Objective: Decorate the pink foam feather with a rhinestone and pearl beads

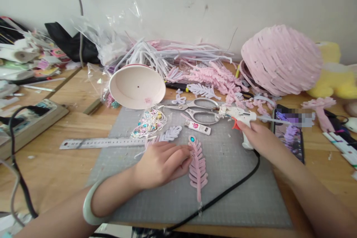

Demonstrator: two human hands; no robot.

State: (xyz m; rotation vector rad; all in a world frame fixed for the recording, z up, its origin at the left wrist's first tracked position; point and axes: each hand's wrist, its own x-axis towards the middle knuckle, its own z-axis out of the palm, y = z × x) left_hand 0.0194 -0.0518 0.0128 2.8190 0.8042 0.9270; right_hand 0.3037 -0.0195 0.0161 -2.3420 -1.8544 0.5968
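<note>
A pink feather-shaped piece made of fuzzy stems lies on the grey cutting mat, with a blue gem at its top end. My left hand is at the piece's upper left edge, its fingers closed together; what they pinch, if anything, is too small to make out. My right hand is wrapped round a white glue gun with an orange trigger, its nozzle pointing left over the scissors. A white lighter lies between the hands, just above the pink piece.
A steel ruler, a tangle of beaded strands and a white bowl are at the left. Pink and white stems pile up behind. A phone and a large pink ball stand right. The gun's black cable crosses the mat.
</note>
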